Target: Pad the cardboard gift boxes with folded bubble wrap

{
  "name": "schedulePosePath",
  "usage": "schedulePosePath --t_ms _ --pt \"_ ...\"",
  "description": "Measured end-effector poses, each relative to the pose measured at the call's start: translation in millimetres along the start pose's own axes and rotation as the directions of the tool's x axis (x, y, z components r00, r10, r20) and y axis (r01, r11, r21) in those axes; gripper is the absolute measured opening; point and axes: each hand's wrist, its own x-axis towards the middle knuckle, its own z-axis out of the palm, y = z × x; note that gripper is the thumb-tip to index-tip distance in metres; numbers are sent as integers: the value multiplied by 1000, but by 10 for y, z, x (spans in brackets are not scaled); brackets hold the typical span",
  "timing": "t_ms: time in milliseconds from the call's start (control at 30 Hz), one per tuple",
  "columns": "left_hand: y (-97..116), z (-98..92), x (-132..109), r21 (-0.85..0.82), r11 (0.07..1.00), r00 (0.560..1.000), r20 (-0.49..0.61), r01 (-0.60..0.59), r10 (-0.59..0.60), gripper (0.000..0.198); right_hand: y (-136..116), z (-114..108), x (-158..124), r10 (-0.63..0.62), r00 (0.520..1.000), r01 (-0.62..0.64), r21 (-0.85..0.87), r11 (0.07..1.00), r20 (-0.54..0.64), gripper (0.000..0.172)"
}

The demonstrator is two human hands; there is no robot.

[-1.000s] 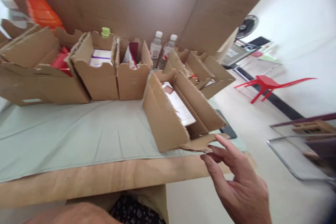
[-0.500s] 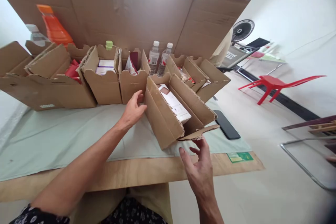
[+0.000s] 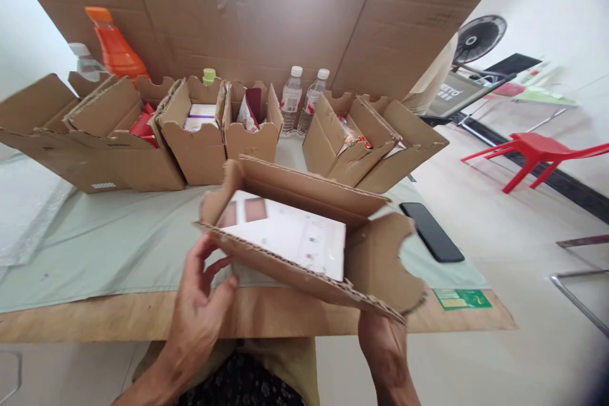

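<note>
I hold a brown cardboard box [image 3: 304, 193] above the table's front edge, tilted toward me. A flat white packet [image 3: 290, 235] with two brownish panels lies inside it. My left hand [image 3: 202, 304] grips the box's left end, thumb and fingers curled at the torn rim. My right hand [image 3: 383, 342] supports the box from below at its right end; its fingers are hidden behind the notched end flap [image 3: 385, 263].
A row of open cardboard boxes [image 3: 200, 139] with packets stands at the back of the cloth-covered table [image 3: 95, 247], before a tall cardboard sheet [image 3: 266, 6]. Two water bottles [image 3: 302, 98], an orange bottle [image 3: 114, 44], a black phone [image 3: 431, 241] and a green label [image 3: 461, 298] are there. A red chair [image 3: 533, 152] stands at the right.
The box was lifted off the table, turned and brought toward me. My left hand went from its far side to its left end; my right hand moved under its right end.
</note>
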Motion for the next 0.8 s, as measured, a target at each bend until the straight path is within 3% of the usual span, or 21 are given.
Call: schedulePosePath --t_ms 67,167,300,367,467,567,800 --pt "-54 -240 -15 16 1000 992 -124 -17 19 58 -196 256 291 -49 980 34 81 996 191 51" --pt "-84 -437 205 29 997 974 -216 -67 72 65 -462 728 783 -134 917 55 214 975 374 49" --pt "-163 -474 472 61 987 960 -231 -147 157 72 -524 1126 1116 -105 925 -22 329 944 364 53" --pt "-244 -458 498 65 984 958 -228 -163 174 73 -457 1141 1088 -41 940 -83 344 935 338 54" --pt "-341 -439 490 48 987 964 -209 -155 162 76 -383 1061 940 19 920 -152 312 938 392 52" --pt "-347 -419 540 47 987 972 -173 -154 160 81 -407 1044 839 -17 895 -119 275 954 446 50" --pt "-324 -255 663 99 983 980 -111 -153 164 87 -398 1163 918 -22 917 -98 277 956 398 55"
